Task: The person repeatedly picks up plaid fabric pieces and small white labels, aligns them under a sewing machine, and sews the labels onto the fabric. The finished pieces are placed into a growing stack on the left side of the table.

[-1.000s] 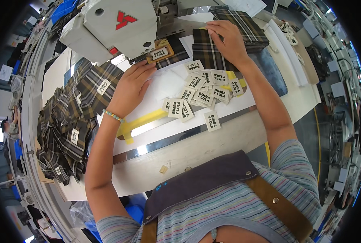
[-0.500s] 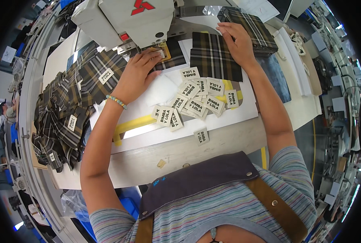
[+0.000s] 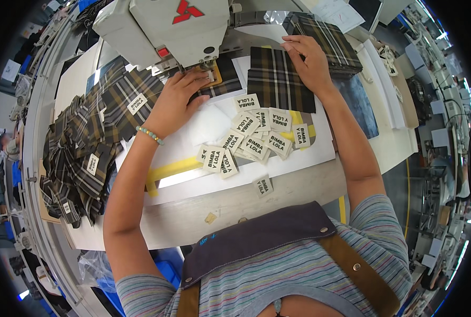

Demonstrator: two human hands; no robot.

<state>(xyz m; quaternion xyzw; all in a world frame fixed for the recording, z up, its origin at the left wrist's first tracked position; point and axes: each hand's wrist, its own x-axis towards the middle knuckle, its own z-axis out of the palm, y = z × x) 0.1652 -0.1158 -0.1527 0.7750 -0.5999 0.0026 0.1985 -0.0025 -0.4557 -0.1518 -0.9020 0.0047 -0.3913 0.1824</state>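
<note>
My left hand [image 3: 178, 100] rests with outstretched fingers at the sewing machine's yellow-framed clamp [image 3: 214, 78]. Under that clamp lies a dark plaid fabric piece [image 3: 230, 74], partly hidden by the machine head and my fingers. A white label shows inside the frame. My right hand [image 3: 312, 61] lies over the right edge of a second plaid piece [image 3: 278, 79], its thumb and fingers extended and slightly apart near the far corner. Between my arms a loose heap of white printed labels [image 3: 255, 147] covers the work surface, with one label [image 3: 263, 185] closer to me.
The white sewing machine head [image 3: 177, 31] stands above my left hand. Plaid pieces with labels [image 3: 87, 153] pile up at left. A stack of plaid panels [image 3: 328, 45] sits behind my right hand. Yellow tape [image 3: 174, 168] marks the white board [image 3: 293, 160].
The view has shifted slightly. Both hands stay at nearly the same spots, the left by the clamp and the right at the plaid piece.
</note>
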